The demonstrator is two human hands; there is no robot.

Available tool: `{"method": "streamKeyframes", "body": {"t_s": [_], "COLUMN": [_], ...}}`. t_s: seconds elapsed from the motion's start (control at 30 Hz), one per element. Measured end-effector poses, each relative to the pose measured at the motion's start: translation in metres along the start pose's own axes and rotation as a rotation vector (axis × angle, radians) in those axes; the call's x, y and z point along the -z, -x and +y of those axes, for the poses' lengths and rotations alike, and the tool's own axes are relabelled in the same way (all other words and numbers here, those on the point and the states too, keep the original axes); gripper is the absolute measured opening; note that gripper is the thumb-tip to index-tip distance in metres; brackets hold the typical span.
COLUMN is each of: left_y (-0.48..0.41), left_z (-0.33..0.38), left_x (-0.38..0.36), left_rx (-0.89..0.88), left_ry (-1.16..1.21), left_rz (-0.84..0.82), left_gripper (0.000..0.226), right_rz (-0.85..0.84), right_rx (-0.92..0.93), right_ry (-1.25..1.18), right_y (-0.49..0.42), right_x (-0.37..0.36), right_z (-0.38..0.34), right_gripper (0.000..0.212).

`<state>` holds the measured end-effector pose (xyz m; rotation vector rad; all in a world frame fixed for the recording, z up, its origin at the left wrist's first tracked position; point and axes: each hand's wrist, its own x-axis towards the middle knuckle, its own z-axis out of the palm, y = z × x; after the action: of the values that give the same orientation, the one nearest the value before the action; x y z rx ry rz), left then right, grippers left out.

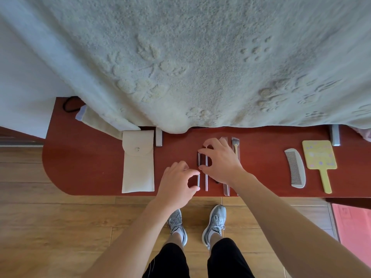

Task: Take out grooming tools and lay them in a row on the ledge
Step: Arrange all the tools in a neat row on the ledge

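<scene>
On the red-brown ledge [90, 161] a thin dark stick [199, 178] lies pointing away from me. My left hand [176, 181] pinches its near end between thumb and forefinger. My right hand [222, 161] arches over the row, its forefinger at the dark stick's far end and its thumb against the stick's middle. A pale thin stick [206, 181] lies just right of it, passing under that hand. Two clear-wrapped tools, a small brush [235, 144] and a long sleeve [226, 188], are partly hidden by my right wrist. A cream pouch [138, 167] lies flat to the left.
A grey comb [295, 168] and a yellow hand mirror [319, 157] lie at the ledge's right end. A textured pale bedspread [190, 67] hangs over the back edge. A black hair tie [69, 104] sits far left. Wooden floor and my shoes are below the ledge.
</scene>
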<state>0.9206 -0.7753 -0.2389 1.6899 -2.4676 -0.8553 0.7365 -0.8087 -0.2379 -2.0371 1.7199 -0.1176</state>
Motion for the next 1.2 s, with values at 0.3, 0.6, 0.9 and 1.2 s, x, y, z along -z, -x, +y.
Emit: {"method": "streamKeyframes", "body": {"t_s": [0.3,0.6,0.9,1.2], "left_y": [-0.0011,-0.0009,-0.0003,0.0], "left_z": [0.0008,-0.0001,-0.0009,-0.0009], "left_x": [0.0001,-0.0016,-0.0025,-0.002], "left_rx": [-0.014,-0.011,-0.017,-0.011], "left_ry": [-0.014,-0.003,0.008,0.012], "left_rz": [0.009,0.015,0.023,0.013], "left_gripper": [0.044,0.045,0.045,0.047], "right_rz": [0.001,0.0,-0.009,-0.008], "right_rx": [-0.001,0.004,-0.001,0.001], "right_ry": [0.002,-0.007,-0.004,-0.017], "right_y": [-0.0013,-0.0013,0.0001,0.0004], "right_x": [-0.0022,-0.0024,-0.0014,-0.0019], "right_z": [0.0006,0.0004,0.001,-0.0003], "right_gripper": [0.05,0.05,0.051,0.054]}}
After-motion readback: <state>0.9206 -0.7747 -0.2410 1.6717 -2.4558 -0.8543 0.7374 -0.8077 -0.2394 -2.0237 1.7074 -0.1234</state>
